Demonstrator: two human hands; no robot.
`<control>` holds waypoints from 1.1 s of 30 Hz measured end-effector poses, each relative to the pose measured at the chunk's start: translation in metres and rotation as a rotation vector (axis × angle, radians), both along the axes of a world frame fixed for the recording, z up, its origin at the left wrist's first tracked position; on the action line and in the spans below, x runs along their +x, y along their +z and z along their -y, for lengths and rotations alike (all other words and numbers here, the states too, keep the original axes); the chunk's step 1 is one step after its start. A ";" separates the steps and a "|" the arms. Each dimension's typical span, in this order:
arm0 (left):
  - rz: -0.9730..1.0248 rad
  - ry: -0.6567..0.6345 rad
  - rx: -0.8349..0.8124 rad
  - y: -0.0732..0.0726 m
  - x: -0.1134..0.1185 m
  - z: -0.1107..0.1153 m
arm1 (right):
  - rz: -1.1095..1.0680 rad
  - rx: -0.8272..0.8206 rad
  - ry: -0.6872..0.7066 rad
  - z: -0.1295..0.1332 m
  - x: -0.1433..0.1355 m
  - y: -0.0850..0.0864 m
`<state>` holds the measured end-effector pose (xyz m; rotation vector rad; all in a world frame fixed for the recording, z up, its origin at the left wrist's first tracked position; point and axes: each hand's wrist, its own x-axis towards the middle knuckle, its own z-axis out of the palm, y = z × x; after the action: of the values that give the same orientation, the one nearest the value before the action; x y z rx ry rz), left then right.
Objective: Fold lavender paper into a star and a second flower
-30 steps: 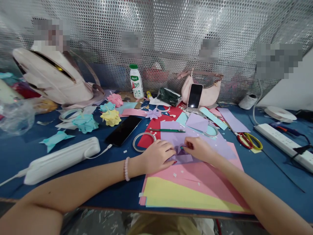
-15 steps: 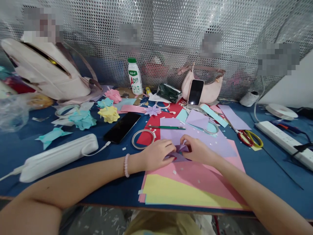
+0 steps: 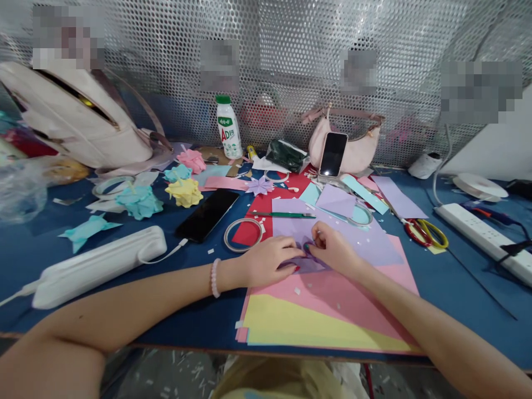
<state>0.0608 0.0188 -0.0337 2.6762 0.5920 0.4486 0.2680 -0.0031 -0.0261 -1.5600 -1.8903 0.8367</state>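
Head view: person's two bare hands meet over a small purple paper piece (image 3: 312, 265), which lies on a purple sheet (image 3: 366, 241) near the middle of the table (image 3: 187, 327). Left hand (image 3: 268, 261) holds the piece's left end, thumb at the near edge, fingers over the top. Right hand (image 3: 336, 249) has its fingers bent in at the piece's other side; cannot tell if they pinch it or only press. Piece looks part-folded, my judgement; exact creases hidden by fingers.

Looks done: purple star (image 3: 260, 187), yellow shape (image 3: 184, 193), large blue shape (image 3: 139, 201), pink shape (image 3: 192, 160), all well apart from both hands. Not folded: pink sheet (image 3: 369, 293) and yellow sheet (image 3: 299, 323) in the stack, plus a loose purple strip (image 3: 398, 197) near the scissors (image 3: 423, 232). Green pen-like tool (image 3: 285, 214) and tape roll (image 3: 226, 235) lie beyond the hands, untouched.
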 end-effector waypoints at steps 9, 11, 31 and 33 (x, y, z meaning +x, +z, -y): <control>0.027 0.024 -0.127 -0.001 0.000 0.000 | -0.063 -0.078 0.087 -0.002 0.008 0.010; 0.034 0.011 -0.122 -0.002 -0.001 -0.001 | -0.063 -0.091 0.125 -0.002 0.009 0.011; 0.060 0.003 -0.074 0.002 -0.002 -0.001 | 0.214 0.253 0.491 0.019 0.012 0.001; 0.048 -0.011 -0.086 0.004 -0.003 -0.001 | 0.303 0.280 0.498 0.022 0.012 0.000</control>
<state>0.0575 0.0203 -0.0300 2.5788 0.5691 0.4717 0.2799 -0.0254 -0.0260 -1.1052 -2.5496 0.5107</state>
